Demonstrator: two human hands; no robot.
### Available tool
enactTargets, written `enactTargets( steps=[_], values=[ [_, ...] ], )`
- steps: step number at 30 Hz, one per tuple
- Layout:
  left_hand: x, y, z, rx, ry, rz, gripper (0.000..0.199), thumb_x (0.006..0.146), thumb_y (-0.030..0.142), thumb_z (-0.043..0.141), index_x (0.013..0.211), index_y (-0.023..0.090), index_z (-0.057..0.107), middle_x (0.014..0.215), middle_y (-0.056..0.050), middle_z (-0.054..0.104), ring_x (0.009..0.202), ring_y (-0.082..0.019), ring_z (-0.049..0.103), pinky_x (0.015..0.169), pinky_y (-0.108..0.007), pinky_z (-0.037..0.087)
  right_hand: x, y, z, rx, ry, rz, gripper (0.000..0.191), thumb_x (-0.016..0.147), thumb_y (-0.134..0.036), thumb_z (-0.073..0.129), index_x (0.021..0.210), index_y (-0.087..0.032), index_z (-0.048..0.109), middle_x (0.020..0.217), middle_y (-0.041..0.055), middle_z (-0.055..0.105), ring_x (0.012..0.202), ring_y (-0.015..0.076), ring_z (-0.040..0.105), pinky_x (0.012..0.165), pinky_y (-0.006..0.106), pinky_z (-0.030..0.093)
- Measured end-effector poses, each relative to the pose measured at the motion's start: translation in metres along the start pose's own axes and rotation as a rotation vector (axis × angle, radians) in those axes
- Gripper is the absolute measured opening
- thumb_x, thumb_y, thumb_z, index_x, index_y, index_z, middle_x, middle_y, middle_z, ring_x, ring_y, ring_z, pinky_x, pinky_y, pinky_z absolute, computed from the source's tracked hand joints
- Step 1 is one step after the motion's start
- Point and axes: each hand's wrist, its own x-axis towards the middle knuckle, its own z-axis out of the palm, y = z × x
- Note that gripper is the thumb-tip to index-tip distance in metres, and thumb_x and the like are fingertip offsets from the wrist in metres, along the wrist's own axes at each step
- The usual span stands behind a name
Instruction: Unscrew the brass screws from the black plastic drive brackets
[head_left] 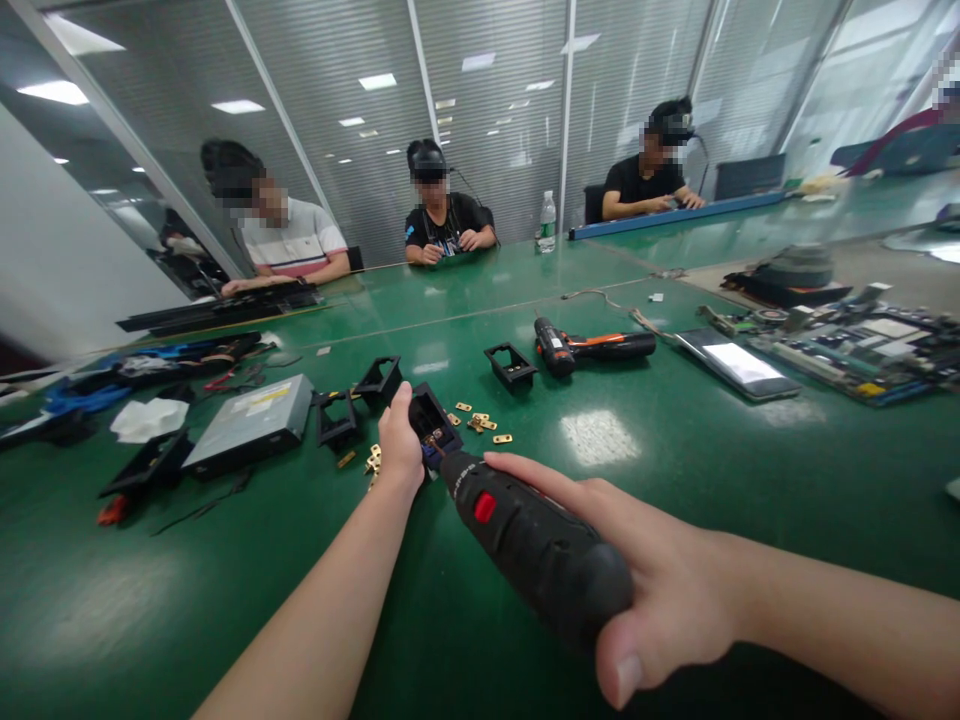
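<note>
My right hand (652, 560) grips a black cordless screwdriver (532, 540) with a red switch on top. The bit of the tool points down into a black plastic housing (435, 412), which my left hand (401, 440) holds from its left side, thumb up along the edge. Small brass-coloured pieces show inside the housing where the bit reaches; whether it sits on a screw I cannot tell. Loose brass plates (502, 438) lie to the right of the housing, and more brass plates (373, 458) are beside my left hand. Empty black frames (336, 420) stand close by.
Another black frame (511, 368) and a black-and-orange drill (592, 346) lie beyond my hands. At left are a metal disc drive (251, 425) and blue cables (86, 392); at right, a phone (739, 362) and circuit boards (870, 340). Several people sit across the green table (225, 600).
</note>
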Motion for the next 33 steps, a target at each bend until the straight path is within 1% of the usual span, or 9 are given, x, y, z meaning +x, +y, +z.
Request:
enactTargets(
  steps=[4, 7, 10, 14, 21, 24, 27, 31, 33],
  values=[
    [0.0002, 0.0001, 0.0000, -0.001, -0.004, -0.002, 0.051, 0.075, 0.067, 0.075, 0.089, 0.018, 0.066, 0.071, -0.005, 0.072, 0.056, -0.023, 0.068, 0.056, -0.035, 0.054, -0.0004, 0.0001, -0.0025, 0.020, -0.003, 0.002, 0.141, 0.053, -0.065, 0.099, 0.169, -0.021, 0.032, 0.134, 0.0179, 0.071, 0.127, 0.0454, 0.062, 0.102, 0.052, 0.054],
    [-0.0009, 0.0010, 0.0007, 0.001, -0.008, 0.007, 0.052, 0.075, 0.067, 0.075, 0.090, 0.018, 0.066, 0.070, -0.005, 0.072, 0.055, -0.023, 0.068, 0.053, -0.034, 0.053, -0.0006, 0.0022, -0.0026, 0.038, -0.011, -0.011, 0.139, 0.055, -0.066, 0.098, 0.169, -0.022, 0.031, 0.126, 0.0159, 0.074, 0.115, 0.0423, 0.069, 0.094, 0.049, 0.057],
    [-0.0021, 0.0021, 0.0012, 0.011, -0.004, -0.009, 0.053, 0.075, 0.068, 0.074, 0.090, 0.018, 0.066, 0.068, -0.004, 0.072, 0.053, -0.022, 0.067, 0.051, -0.033, 0.052, -0.0018, 0.0032, -0.0022, 0.002, 0.005, -0.002, 0.138, 0.057, -0.072, 0.094, 0.169, -0.022, 0.031, 0.128, 0.0172, 0.073, 0.106, 0.0400, 0.072, 0.089, 0.046, 0.057],
    [-0.0027, 0.0027, 0.0011, 0.008, -0.004, -0.020, 0.052, 0.074, 0.068, 0.074, 0.089, 0.018, 0.066, 0.068, -0.005, 0.073, 0.051, -0.022, 0.067, 0.050, -0.033, 0.052, -0.0033, 0.0016, -0.0031, -0.051, 0.022, 0.024, 0.139, 0.057, -0.075, 0.092, 0.169, -0.021, 0.030, 0.136, 0.0205, 0.069, 0.109, 0.0426, 0.071, 0.092, 0.049, 0.057],
    [-0.0009, 0.0013, 0.0014, -0.010, 0.010, -0.002, 0.050, 0.073, 0.065, 0.076, 0.088, 0.019, 0.065, 0.071, -0.005, 0.072, 0.061, -0.025, 0.071, 0.056, -0.034, 0.053, 0.0012, 0.0029, -0.0045, 0.029, 0.004, -0.013, 0.140, 0.053, -0.064, 0.099, 0.168, -0.020, 0.032, 0.141, 0.0199, 0.067, 0.122, 0.0457, 0.066, 0.097, 0.051, 0.057],
    [-0.0003, 0.0009, 0.0013, -0.010, 0.002, -0.002, 0.050, 0.073, 0.065, 0.076, 0.088, 0.019, 0.064, 0.071, -0.005, 0.071, 0.058, -0.024, 0.069, 0.055, -0.034, 0.053, 0.0010, 0.0025, -0.0039, 0.027, 0.007, -0.008, 0.140, 0.053, -0.063, 0.099, 0.168, -0.020, 0.033, 0.142, 0.0200, 0.066, 0.124, 0.0465, 0.064, 0.098, 0.051, 0.056],
    [-0.0006, 0.0012, 0.0009, 0.005, -0.006, -0.002, 0.050, 0.075, 0.066, 0.075, 0.089, 0.018, 0.065, 0.070, -0.004, 0.071, 0.053, -0.022, 0.066, 0.053, -0.034, 0.052, -0.0007, 0.0010, -0.0035, 0.018, 0.012, 0.002, 0.139, 0.054, -0.065, 0.098, 0.168, -0.022, 0.032, 0.143, 0.0204, 0.066, 0.119, 0.0459, 0.067, 0.093, 0.050, 0.057],
    [-0.0015, 0.0020, 0.0009, 0.002, -0.012, 0.008, 0.050, 0.075, 0.066, 0.075, 0.089, 0.018, 0.065, 0.069, -0.005, 0.072, 0.052, -0.022, 0.066, 0.051, -0.034, 0.051, -0.0025, -0.0005, -0.0039, -0.012, -0.001, 0.016, 0.138, 0.058, -0.072, 0.094, 0.169, -0.021, 0.029, 0.131, 0.0202, 0.072, 0.105, 0.0422, 0.072, 0.087, 0.048, 0.058],
    [-0.0018, 0.0023, 0.0012, -0.002, -0.016, -0.001, 0.050, 0.074, 0.066, 0.075, 0.088, 0.019, 0.065, 0.069, -0.005, 0.072, 0.052, -0.023, 0.066, 0.050, -0.034, 0.051, -0.0025, -0.0004, -0.0040, -0.024, -0.004, 0.023, 0.138, 0.059, -0.073, 0.093, 0.170, -0.020, 0.029, 0.130, 0.0206, 0.072, 0.104, 0.0417, 0.072, 0.085, 0.047, 0.058]
  ],
)
